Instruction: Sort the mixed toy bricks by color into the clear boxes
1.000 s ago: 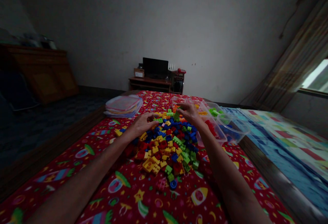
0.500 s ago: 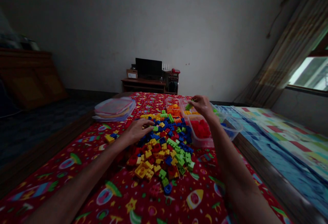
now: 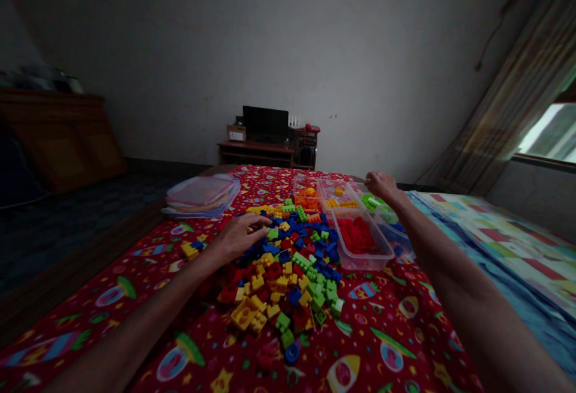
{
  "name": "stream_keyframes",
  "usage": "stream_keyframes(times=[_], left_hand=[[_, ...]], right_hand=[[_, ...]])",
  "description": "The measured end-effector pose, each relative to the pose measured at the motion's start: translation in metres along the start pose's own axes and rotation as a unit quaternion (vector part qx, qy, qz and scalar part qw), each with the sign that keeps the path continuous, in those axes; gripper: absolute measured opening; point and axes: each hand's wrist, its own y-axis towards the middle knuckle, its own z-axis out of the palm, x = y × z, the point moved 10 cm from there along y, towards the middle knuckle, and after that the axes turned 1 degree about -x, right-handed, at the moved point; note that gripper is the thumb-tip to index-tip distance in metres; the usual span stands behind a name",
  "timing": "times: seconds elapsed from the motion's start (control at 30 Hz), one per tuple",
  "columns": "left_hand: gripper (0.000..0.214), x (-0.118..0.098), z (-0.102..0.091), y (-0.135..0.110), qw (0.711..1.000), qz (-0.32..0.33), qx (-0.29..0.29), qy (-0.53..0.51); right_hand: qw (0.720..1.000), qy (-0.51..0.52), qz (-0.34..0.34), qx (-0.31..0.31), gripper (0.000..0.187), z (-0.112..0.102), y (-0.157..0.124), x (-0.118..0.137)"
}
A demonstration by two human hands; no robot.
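Observation:
A heap of red, yellow, blue and green toy bricks (image 3: 288, 276) lies on a red patterned bedsheet (image 3: 387, 345). My left hand (image 3: 236, 238) rests on the heap's far left side, fingers curled toward a green brick (image 3: 272, 233). My right hand (image 3: 381, 183) is stretched out over the clear box of green bricks (image 3: 372, 202), fingers bent down; whether it holds anything is hidden. Beside it stand clear boxes of red bricks (image 3: 359, 237), yellow bricks (image 3: 338, 196) and orange bricks (image 3: 306, 196).
A stack of clear lids (image 3: 202, 195) lies at the far left of the bed. A loose yellow and blue brick (image 3: 189, 249) sits left of the heap. A second mattress with a blue patterned cover (image 3: 508, 243) adjoins on the right. A low desk with a monitor (image 3: 265, 124) stands by the wall.
My right hand has gone from the heap with a green brick out to the right, over the box of green bricks. My left hand stayed on the heap, sliding slightly nearer.

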Motion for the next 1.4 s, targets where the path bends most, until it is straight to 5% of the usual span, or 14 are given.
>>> stream_keyframes(times=[0.1,0.17,0.33,0.43,0.57,0.67,0.9,1.0,1.07,1.17,1.3,1.4], left_hand=[[0.047,0.007,-0.002,0.002,0.997,-0.029,-0.012,-0.072],[0.053,0.010,-0.003,0.002,0.991,-0.049,-0.021,-0.119],[0.054,0.002,0.000,0.001,0.978,-0.057,-0.009,-0.198],[0.055,-0.007,0.002,0.002,0.976,-0.046,-0.004,-0.211],[0.060,-0.007,-0.001,0.003,0.981,-0.039,-0.007,-0.189],[0.056,-0.004,-0.009,0.003,0.991,-0.027,-0.026,-0.131],[0.048,0.002,-0.039,0.004,0.998,-0.011,-0.068,0.005],[0.044,0.020,-0.049,0.004,0.995,-0.015,-0.079,0.057],[0.044,0.039,-0.052,0.004,0.993,-0.023,-0.081,0.081],[0.049,0.069,-0.047,0.004,0.992,-0.039,-0.070,0.099],[0.062,0.095,-0.030,0.002,0.992,-0.079,-0.023,0.099],[0.066,0.095,-0.021,0.000,0.992,-0.074,0.003,0.099]], right_hand=[[0.999,0.010,-0.019,0.033,0.016,-0.005,-0.005,0.043],[0.987,0.082,-0.111,0.084,0.024,-0.006,-0.020,0.099],[0.914,0.231,-0.288,0.168,0.026,-0.010,-0.087,0.226],[0.917,0.194,-0.302,0.176,0.021,-0.001,-0.112,0.261],[0.942,0.140,-0.260,0.157,0.020,0.007,-0.116,0.259],[0.956,0.110,-0.240,0.130,0.024,0.010,-0.105,0.231],[0.991,-0.055,-0.062,0.103,0.037,0.015,-0.042,0.087],[0.985,-0.119,0.044,0.115,0.036,0.011,-0.026,0.021],[0.981,-0.132,0.071,0.123,0.039,0.009,-0.022,-0.001],[0.991,-0.093,0.020,0.099,0.041,0.006,-0.024,0.017],[0.991,0.030,-0.119,0.060,0.032,0.000,-0.046,0.106],[0.969,0.134,-0.186,0.096,0.030,0.006,-0.071,0.173]])
